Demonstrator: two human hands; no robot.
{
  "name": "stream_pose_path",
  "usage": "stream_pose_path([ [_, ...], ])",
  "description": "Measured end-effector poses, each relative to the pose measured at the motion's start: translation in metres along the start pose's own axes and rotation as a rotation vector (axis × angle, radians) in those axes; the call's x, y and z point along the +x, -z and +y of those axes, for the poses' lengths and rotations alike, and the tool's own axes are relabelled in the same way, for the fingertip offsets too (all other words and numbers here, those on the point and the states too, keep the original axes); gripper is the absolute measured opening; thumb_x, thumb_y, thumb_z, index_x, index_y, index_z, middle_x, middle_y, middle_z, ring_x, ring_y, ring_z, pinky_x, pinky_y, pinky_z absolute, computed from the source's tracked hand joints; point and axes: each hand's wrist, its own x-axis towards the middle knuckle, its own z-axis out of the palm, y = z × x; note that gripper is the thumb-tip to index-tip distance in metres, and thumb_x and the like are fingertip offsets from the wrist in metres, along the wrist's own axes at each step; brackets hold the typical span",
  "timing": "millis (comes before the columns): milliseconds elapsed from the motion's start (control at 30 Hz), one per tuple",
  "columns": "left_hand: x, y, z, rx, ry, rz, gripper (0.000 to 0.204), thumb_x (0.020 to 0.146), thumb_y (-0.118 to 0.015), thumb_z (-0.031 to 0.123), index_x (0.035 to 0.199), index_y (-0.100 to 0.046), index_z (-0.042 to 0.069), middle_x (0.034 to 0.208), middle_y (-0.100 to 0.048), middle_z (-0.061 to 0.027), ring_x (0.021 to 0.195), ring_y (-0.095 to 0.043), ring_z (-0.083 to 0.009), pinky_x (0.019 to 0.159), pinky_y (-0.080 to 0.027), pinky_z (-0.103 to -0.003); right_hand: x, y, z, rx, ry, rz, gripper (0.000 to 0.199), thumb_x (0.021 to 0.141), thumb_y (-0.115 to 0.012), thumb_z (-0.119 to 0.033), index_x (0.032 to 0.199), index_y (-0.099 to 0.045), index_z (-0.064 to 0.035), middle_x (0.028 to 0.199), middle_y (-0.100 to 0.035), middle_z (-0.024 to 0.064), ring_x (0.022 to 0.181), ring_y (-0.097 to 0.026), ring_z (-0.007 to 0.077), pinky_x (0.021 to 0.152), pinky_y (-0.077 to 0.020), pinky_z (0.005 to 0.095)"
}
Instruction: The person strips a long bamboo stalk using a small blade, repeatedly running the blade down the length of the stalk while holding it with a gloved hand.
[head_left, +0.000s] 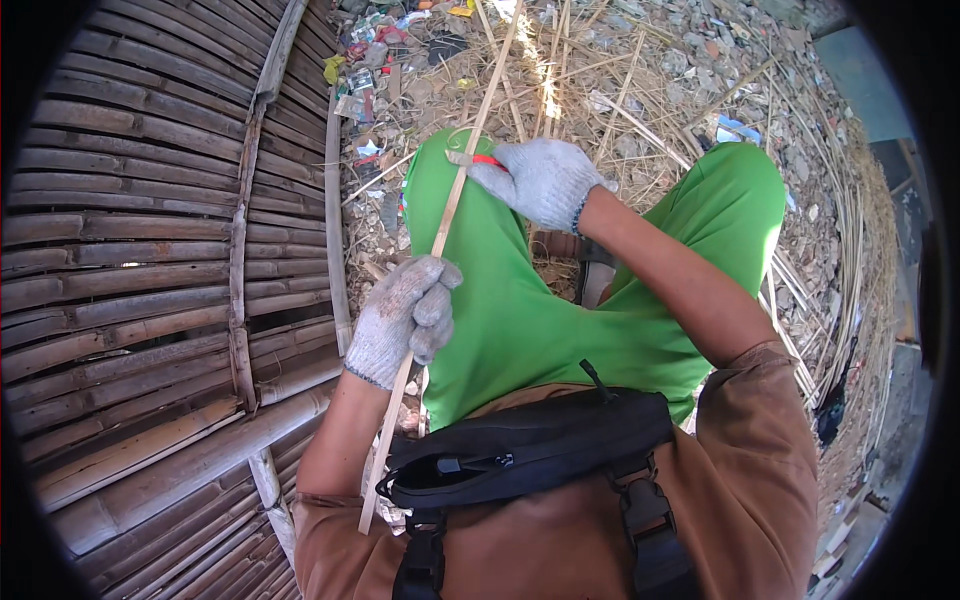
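A long, pale bamboo strip (447, 218) slants across my left thigh, from beside my left arm up past my knee. My left hand (405, 308), in a whitish knit glove, is closed round the strip's lower part. Farther up, my right hand (545, 182), gloved the same way, grips a knife (487, 161) with a red handle. The knife's short blade lies against the strip near my left knee. A thin greenish curl of shaving (458, 141) stands beside the blade. Most of the knife's handle is hidden in my right glove.
A slatted bamboo wall or platform (150, 240) runs along my left side. Loose bamboo strips (640, 125) and shavings litter the ground ahead, among scraps of rubbish (375, 55). Green trousers (500, 310) cover my bent legs, and a black waist bag (530, 445) sits at my belly.
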Motion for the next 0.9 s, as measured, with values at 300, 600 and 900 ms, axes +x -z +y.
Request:
stream_pose_path([
  [300, -0.015, 0.012, -0.006, -0.016, -0.001, -0.030, 0.028, 0.112, -0.057, 0.024, 0.107, -0.065, -0.002, 0.060, -0.054, 0.0017, 0.037, -0.046, -0.0107, 0.034, -0.035, -0.028, -0.001, 0.004, 0.005, -0.025, 0.063, 0.017, 0.069, 0.108, -0.041, -0.067, 0.102, -0.075, -0.0080, 0.099, -0.077, 0.0231, 0.094, -0.075, 0.0440, 0.085, -0.0586, 0.0576],
  [600, 0.036, 0.002, 0.003, -0.052, -0.024, -0.053, 0.029, 0.113, -0.056, 0.023, 0.107, -0.064, -0.004, 0.061, -0.051, 0.0031, 0.038, -0.042, -0.0088, 0.036, -0.036, -0.026, 0.000, -0.002, 0.003, -0.028, 0.096, 0.029, 0.064, 0.108, -0.044, -0.065, 0.098, -0.074, -0.0093, 0.093, -0.077, 0.0221, 0.091, -0.075, 0.0439, 0.083, -0.0588, 0.0568],
  [900, 0.012, 0.009, -0.004, -0.090, 0.003, -0.077, 0.028, 0.113, -0.056, 0.025, 0.106, -0.065, -0.001, 0.061, -0.050, 0.0023, 0.039, -0.043, -0.0106, 0.035, -0.034, -0.028, -0.001, -0.002, 0.002, -0.051, 0.078, 0.041, 0.063, 0.108, -0.044, -0.065, 0.098, -0.075, -0.0102, 0.093, -0.077, 0.0215, 0.091, -0.076, 0.0428, 0.083, -0.0593, 0.0566],
])
